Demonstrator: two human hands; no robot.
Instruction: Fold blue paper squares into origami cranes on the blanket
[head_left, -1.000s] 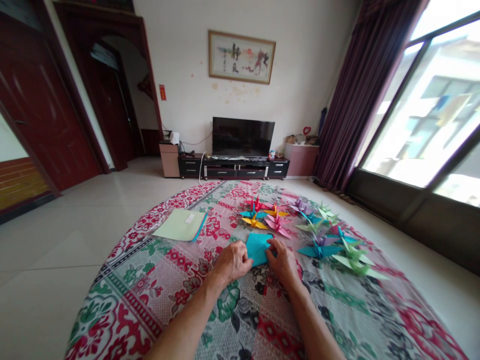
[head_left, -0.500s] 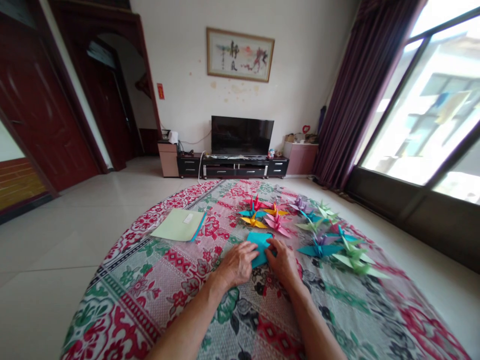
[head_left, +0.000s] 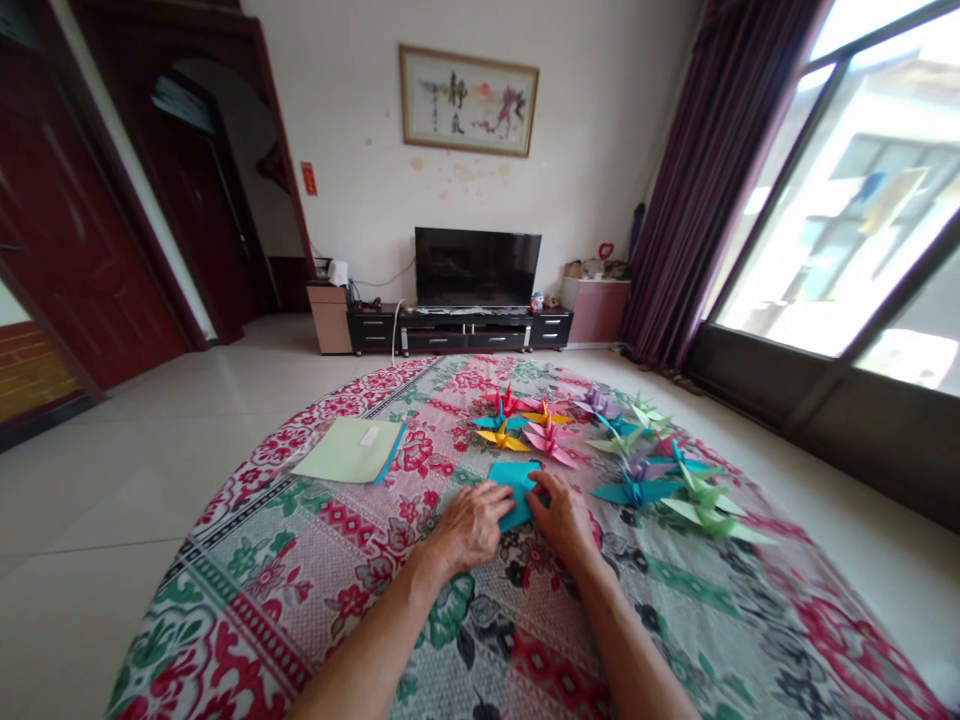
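Has a small turquoise paper [head_left: 519, 477] on the patterned tablecloth [head_left: 337, 560], just below the centre of the frame: plain, flat, roughly four-sided, almost straight along the top, with any creases too small to make out. Rests the left hand [head_left: 469, 525], open with extended fingers, across the paper's left side. Bends the fingers of the right hand [head_left: 562, 513] at the paper's right edge; cannot tell whether pinching.

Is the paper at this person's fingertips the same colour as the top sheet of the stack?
No, the paper at the fingertips is blue, while the stack's top sheet is pale green.
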